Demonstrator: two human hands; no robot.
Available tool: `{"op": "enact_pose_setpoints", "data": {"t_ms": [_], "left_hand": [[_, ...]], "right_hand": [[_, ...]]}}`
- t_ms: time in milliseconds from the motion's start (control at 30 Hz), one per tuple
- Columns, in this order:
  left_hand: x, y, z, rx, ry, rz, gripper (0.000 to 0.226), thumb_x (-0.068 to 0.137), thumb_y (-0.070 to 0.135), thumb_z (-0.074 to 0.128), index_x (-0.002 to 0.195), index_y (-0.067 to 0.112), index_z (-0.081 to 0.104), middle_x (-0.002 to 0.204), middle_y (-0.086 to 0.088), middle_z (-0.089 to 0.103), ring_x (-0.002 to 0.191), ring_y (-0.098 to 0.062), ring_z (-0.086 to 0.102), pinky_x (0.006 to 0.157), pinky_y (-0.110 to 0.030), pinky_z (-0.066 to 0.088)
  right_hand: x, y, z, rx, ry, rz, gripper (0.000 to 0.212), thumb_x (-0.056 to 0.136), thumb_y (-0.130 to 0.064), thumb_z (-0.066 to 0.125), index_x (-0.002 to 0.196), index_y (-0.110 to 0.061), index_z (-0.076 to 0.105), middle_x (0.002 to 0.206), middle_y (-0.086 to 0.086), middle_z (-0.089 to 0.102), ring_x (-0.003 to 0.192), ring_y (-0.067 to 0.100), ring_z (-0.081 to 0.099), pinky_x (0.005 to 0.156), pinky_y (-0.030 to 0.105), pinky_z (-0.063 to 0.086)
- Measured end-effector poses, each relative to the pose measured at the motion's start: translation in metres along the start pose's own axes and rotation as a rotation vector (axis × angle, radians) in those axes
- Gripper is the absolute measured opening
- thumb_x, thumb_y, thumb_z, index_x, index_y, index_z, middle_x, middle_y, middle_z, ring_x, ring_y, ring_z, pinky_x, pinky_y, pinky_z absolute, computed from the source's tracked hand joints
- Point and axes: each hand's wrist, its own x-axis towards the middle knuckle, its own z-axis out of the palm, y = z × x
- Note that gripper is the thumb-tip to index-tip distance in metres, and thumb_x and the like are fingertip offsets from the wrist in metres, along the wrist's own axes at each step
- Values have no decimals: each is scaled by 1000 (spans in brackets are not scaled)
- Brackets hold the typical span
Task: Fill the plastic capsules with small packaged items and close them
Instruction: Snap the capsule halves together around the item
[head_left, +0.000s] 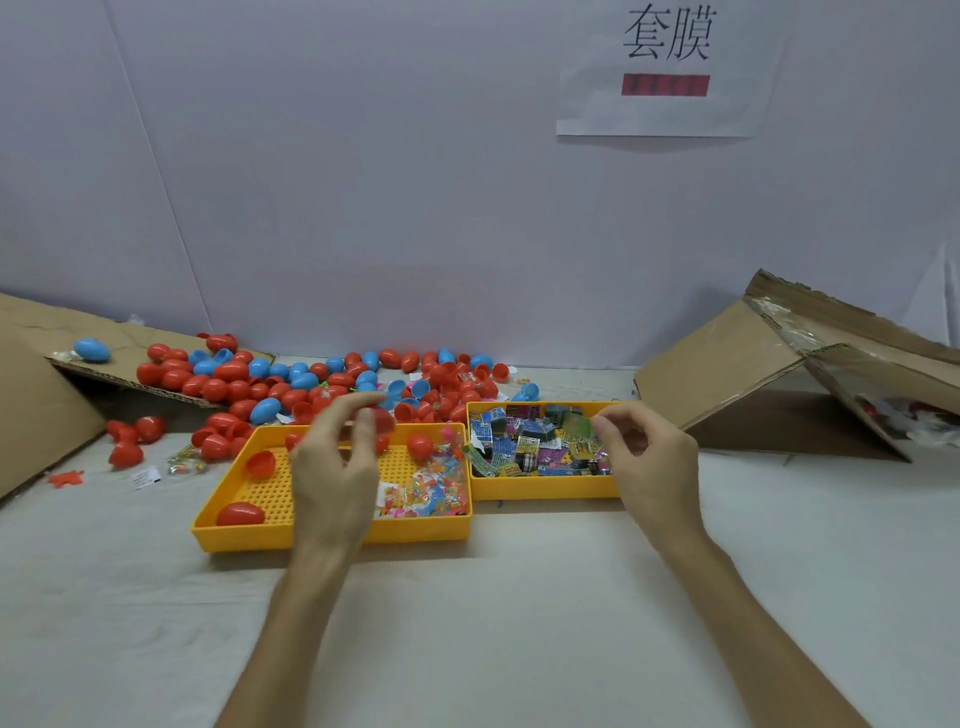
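My left hand (332, 462) hovers over the left yellow tray (332, 535) and holds a red capsule half (383, 420) between thumb and fingers. My right hand (644, 457) is over the right yellow tray (545, 488), pinching a small green packet (579, 427) at its fingertips. That tray is full of small printed packets (535, 447). The left tray holds a closed red capsule (240, 514), red halves (260, 463) and clear bags of tiny coloured toys (426, 488).
A heap of red and blue capsules (311, 379) lies behind the trays against the white wall. Cardboard flaps stand at the left (41, 405) and a tipped cardboard box (779, 374) at the right. A paper sign (667, 67) hangs on the wall.
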Motion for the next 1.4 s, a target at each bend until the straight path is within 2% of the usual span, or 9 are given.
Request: {"op": "enact_pose_setpoints", "data": {"t_ms": [167, 367, 600, 700, 833, 967, 1100, 1233, 1400], "left_hand": [[-23, 25, 28, -329, -321, -153, 30, 104, 32, 42, 97, 18, 69, 82, 10, 69, 63, -10, 64, 55, -23, 51], [-31, 34, 37, -521, -498, -311, 45, 91, 44, 51, 97, 1, 61, 69, 0, 70, 56, -13, 63, 52, -21, 52], [-26, 26, 32, -562, -502, -384, 11, 97, 15, 65, 107, 16, 68, 97, -6, 75, 76, -18, 70, 66, -26, 56], [-26, 25, 31, -533, -536, -394, 29, 100, 5, 52, 93, 19, 76, 97, -6, 70, 69, -14, 62, 56, -23, 48], [-27, 28, 34, -457, -555, -359, 25, 103, 21, 54, 90, 23, 76, 75, 3, 61, 62, -13, 50, 49, -20, 38], [-30, 31, 32, -359, -599, -282, 21, 80, 51, 68, 88, 32, 73, 70, 19, 61, 66, 1, 57, 53, -13, 43], [-31, 31, 33, -345, -595, -221, 13, 80, 46, 73, 85, 35, 74, 85, 18, 67, 80, 4, 62, 60, -12, 48], [-31, 27, 35, -337, -585, -177, 8, 85, 18, 80, 84, 24, 74, 85, 17, 69, 81, 3, 65, 62, -12, 50], [-32, 26, 35, -316, -552, -161, 10, 83, 16, 82, 85, 17, 72, 87, 12, 69, 80, 1, 66, 64, -13, 52]], "right_hand": [[-4, -16, 11, 340, -161, 143, 18, 96, -6, 65, 86, -20, 69, 67, -4, 67, 54, 14, 64, 58, 22, 53], [-11, -32, 17, 596, -313, 281, 20, 93, -3, 67, 88, -19, 77, 68, 2, 69, 59, 14, 64, 61, 22, 55], [-11, -48, 12, 720, -438, 326, 17, 75, -16, 80, 90, -23, 78, 76, -2, 72, 72, 11, 66, 65, 21, 54], [-11, -48, 10, 688, -499, 298, 18, 75, -14, 81, 89, -25, 77, 73, -5, 64, 69, 10, 59, 62, 21, 49], [-13, -49, 9, 647, -580, 276, 20, 74, -19, 80, 91, -29, 76, 77, -10, 65, 75, 7, 61, 67, 19, 48], [-14, -51, 10, 646, -602, 279, 28, 68, -28, 84, 94, -28, 76, 89, 2, 70, 90, 16, 64, 83, 34, 51], [-14, -50, 10, 643, -593, 274, 27, 72, -17, 83, 95, -29, 76, 92, 1, 72, 92, 17, 67, 84, 33, 52], [-14, -51, 9, 617, -577, 263, 31, 70, -15, 83, 95, -31, 76, 92, -5, 73, 92, 11, 67, 80, 26, 53], [-14, -51, 11, 610, -536, 274, 34, 67, -13, 84, 96, -29, 76, 104, -2, 73, 95, 18, 67, 87, 37, 55]]}}
